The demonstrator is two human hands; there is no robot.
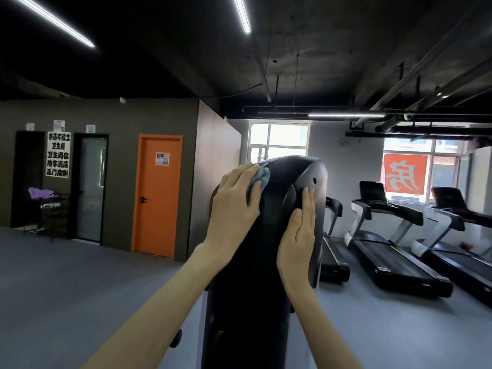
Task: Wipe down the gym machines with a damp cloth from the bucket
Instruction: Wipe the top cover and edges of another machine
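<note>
Cloth [262,178] on the machine [279,166] top, wipe in hand.
Door [157,195], orange, sits off to the left, well apart. Then comes the left hand [234,201], fingers fairly straight and spread, pressing the blue cloth against the upper left shoulder of the black housing, with a fold poking out past the fingertips. On the other flank the right hand [299,230] lies flat, fingers straight and together, holding nothing; it looks to be steadying the housing. Treadmills [399,246] line up at far right, and no bucket is in view. I'd call this the wiping step, up at the crown. The next move, I judge, calls for firm pressure as the cloth sweeps across the top and down the sides, with the right hand shifting off the patch it covers.
</note>
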